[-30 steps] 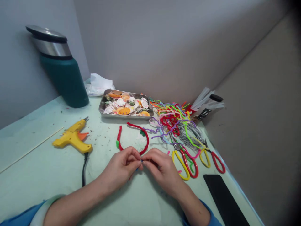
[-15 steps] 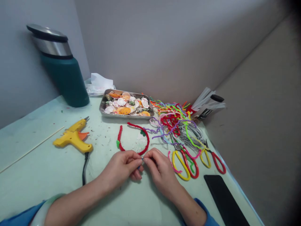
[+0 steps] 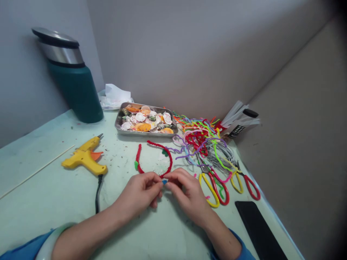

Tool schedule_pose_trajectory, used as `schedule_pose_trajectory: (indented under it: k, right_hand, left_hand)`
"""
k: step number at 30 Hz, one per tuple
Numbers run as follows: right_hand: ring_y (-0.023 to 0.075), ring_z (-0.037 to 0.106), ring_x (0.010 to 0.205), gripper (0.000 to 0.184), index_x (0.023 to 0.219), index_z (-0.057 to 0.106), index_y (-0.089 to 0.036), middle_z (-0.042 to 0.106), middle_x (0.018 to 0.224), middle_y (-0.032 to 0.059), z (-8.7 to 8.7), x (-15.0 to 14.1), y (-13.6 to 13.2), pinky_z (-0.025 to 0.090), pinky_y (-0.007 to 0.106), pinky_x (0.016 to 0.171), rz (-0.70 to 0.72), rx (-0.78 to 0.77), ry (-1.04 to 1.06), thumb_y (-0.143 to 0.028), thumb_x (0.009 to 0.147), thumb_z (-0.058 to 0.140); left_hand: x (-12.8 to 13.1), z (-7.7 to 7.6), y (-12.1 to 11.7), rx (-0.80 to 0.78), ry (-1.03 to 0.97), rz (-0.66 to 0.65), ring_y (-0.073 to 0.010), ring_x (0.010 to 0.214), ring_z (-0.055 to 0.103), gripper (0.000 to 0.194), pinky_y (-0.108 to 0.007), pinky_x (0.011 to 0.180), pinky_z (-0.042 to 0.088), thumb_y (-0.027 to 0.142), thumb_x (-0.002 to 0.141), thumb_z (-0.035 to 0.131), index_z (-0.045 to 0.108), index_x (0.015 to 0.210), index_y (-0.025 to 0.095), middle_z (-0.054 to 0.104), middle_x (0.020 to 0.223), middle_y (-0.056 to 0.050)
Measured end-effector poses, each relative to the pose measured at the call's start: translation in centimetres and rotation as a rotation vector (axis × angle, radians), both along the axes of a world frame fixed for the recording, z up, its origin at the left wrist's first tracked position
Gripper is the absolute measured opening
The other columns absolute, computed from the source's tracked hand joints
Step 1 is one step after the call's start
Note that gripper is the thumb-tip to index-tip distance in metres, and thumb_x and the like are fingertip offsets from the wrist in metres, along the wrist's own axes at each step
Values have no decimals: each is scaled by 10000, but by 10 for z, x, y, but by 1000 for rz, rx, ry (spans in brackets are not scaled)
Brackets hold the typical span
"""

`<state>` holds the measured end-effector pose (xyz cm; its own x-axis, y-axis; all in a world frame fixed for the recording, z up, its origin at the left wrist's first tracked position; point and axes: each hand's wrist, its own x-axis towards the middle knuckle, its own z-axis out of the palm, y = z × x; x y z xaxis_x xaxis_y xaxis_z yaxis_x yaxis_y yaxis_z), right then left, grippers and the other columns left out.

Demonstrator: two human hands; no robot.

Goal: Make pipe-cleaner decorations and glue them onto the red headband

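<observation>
Between the fingertips of both hands is a small blue piece point(image 3: 165, 182), mostly covered, its kind too small to make out. My left hand point(image 3: 142, 191) pinches it from the left, thumb against forefinger. From the other side, the thumb and forefinger of my right hand point(image 3: 188, 195) close on it too. Just beyond my fingers lies a red fuzzy headband point(image 3: 170, 159), a U-shaped loop with its ends pointing away from me. A green patch point(image 3: 136, 165) shows on its left arm, and a dark green bit point(image 3: 165, 152) is at the right arm.
A yellow glue gun point(image 3: 86, 155) and a thin stick point(image 3: 40, 169) lie left. Behind are a teal bottle point(image 3: 77, 90) and a metal tray point(image 3: 146, 135) of shells. To the right are tangled pipe cleaners point(image 3: 197, 141), scissors point(image 3: 208, 189), more scissors point(image 3: 252, 187) and a black flat object point(image 3: 258, 227).
More of the blue piece shows between my fingertips. My right hand has shifted slightly, its fingers lifted and turned a little. The things on the table stay where they were.
</observation>
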<state>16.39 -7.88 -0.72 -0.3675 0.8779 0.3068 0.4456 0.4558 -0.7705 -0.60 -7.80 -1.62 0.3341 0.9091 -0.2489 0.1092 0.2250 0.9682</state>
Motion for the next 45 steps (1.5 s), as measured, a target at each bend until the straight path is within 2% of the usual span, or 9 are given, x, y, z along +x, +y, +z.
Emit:
schedule_pose_trajectory:
  k: [3,10,16,21,29,32,36,39,45]
  right_hand:
    - [156,559,781,150,945,613,-192,596,855,51,0,1,-1,426,274,682,55,55,-128,-176,881,478]
    - [155,542,702,100,841,570,-175,589,797,52,-2,-2,-2,394,263,611,10,146,-338,-158,855,472]
    - [149,537,687,97,804,555,-180,583,784,38,0,-3,-3,377,258,601,-12,116,-350,-148,843,472]
    - [140,529,695,101,792,568,-184,579,764,23,0,-3,-4,383,253,620,-33,22,-186,-156,847,488]
    - [107,497,600,94,758,602,-169,575,674,-6,-6,-9,-2,389,223,554,-112,-341,275,-240,812,574]
    - [84,449,515,128,740,608,-166,553,593,-30,-10,-11,-1,366,206,497,-98,-492,474,-288,770,633]
    - [76,429,493,142,741,634,-166,548,568,-37,-14,-13,0,356,204,487,-112,-562,611,-302,739,673]
    - [86,447,519,120,753,662,-170,569,613,-18,-14,-14,0,373,214,495,-136,-521,582,-290,747,666]
    - [150,570,735,137,870,715,-224,633,810,40,-7,-8,0,460,275,652,-95,-154,307,-230,830,584]
  left_hand:
    - [-2,-2,-2,86,90,-7,-88,433,496,209,-199,449,359,347,808,501,553,710,170,547,569,39]
    - [-4,1,-3,219,281,-17,-116,474,486,226,-210,486,336,338,812,485,602,696,184,548,518,31]
    - [-4,8,-4,319,375,7,-119,473,463,201,-219,496,308,297,790,505,604,650,192,552,490,31]
    - [-4,10,-5,276,322,13,-114,448,487,203,-218,484,338,306,789,505,591,646,190,566,500,28]
    - [0,11,3,-121,-64,20,-100,408,524,258,-227,470,403,391,719,609,573,654,144,596,535,12]
    - [1,13,3,-197,-124,39,-100,418,534,267,-226,475,401,395,700,642,589,667,135,620,552,0]
    - [0,13,1,-242,-157,60,-98,436,546,269,-223,497,398,396,703,652,615,681,131,639,575,-10]
    - [0,13,1,-240,-192,71,-95,441,541,270,-228,506,408,393,695,667,621,693,127,641,594,-13]
    - [-1,13,3,-198,-208,80,-88,433,510,260,-238,498,427,387,706,652,595,690,135,620,609,-3]
